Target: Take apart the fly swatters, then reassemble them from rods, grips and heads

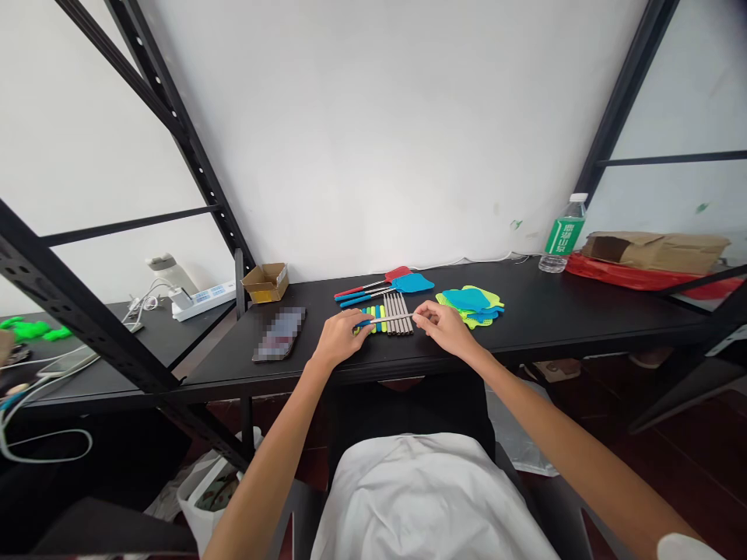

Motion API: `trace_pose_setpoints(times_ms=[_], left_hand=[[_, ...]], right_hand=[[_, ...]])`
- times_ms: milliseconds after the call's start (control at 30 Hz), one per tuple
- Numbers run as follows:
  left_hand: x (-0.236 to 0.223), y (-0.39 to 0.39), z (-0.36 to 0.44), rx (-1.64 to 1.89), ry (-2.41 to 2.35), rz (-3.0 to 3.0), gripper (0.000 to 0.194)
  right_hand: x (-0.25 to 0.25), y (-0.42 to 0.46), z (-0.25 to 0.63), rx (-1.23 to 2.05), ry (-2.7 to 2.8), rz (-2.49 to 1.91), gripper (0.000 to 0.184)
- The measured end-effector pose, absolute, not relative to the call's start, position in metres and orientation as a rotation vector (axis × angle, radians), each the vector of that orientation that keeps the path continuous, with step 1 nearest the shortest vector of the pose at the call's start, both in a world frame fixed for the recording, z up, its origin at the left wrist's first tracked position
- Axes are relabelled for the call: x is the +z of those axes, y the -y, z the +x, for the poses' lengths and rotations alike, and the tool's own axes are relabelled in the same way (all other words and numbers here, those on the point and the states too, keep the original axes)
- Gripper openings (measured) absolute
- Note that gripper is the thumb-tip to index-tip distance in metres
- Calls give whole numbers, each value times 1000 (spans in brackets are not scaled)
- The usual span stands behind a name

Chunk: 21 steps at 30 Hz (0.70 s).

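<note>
A thin silver metal rod (392,317) stretches level between my two hands above the desk. My left hand (341,338) is closed around its left end, where a bit of blue handle shows at the fingers. At the other end, my right hand (444,327) pinches the rod's tip between thumb and fingers. Beneath lie a row of blue and yellow-green handles (380,313), partly covered by my left hand, and several silver rods (400,327) side by side. Blue and yellow-green fly swatter heads (470,302) are piled beside my right hand.
Behind the rods lie fly swatters with a red head (398,274) and a blue head (413,283). A phone (280,334) and a small cardboard box (265,282) are at left. A water bottle (563,235) stands at right, near a red bag (618,274). Black shelf posts (192,140) flank the desk.
</note>
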<state>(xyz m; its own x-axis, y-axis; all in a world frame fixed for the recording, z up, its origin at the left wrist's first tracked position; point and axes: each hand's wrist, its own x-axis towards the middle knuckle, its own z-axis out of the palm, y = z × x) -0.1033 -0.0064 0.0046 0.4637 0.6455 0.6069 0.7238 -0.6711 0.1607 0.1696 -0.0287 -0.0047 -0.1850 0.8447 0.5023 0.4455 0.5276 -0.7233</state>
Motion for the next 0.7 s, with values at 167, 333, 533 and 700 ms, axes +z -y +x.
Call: trace_pose_setpoints(times_ms=[167, 333, 533, 700], left_hand=[[4, 4, -104, -989, 1215, -2555, 28], [3, 3, -104, -975, 1220, -2542, 30], [4, 3, -104, -961, 1226, -2545, 31], [4, 4, -104, -959, 1220, -2540, 31]], right_hand=[[10, 25, 190, 168, 1881, -1293, 24], [19, 19, 227, -239, 1796, -1733, 52], [16, 16, 252, -176, 1819, -2078, 74], [21, 18, 250, -139, 1817, -2089, 62]])
